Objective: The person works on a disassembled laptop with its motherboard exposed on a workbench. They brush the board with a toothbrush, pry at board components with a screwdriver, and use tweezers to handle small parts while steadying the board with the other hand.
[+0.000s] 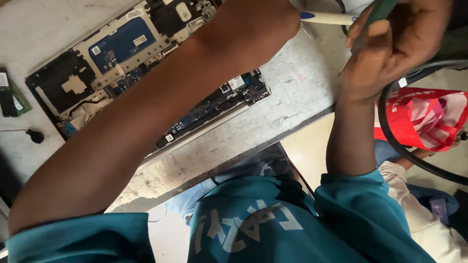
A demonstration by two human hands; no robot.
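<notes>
My right hand is raised at the upper right, past the table's edge, with its fingers closed on a green-handled tool. A thin metal shaft shows below the hand. My left arm stretches from the lower left across an opened laptop, whose cover is off, showing its circuit boards and blue parts. The arm ends near the top edge and my left hand itself is out of sight. A white pen-like tool with a blue tip lies just beyond the arm's end.
The laptop rests on a worn grey table. At the left edge lie a green memory module and a small black round part on a red wire. A red and white bag and a thick black cable sit lower right.
</notes>
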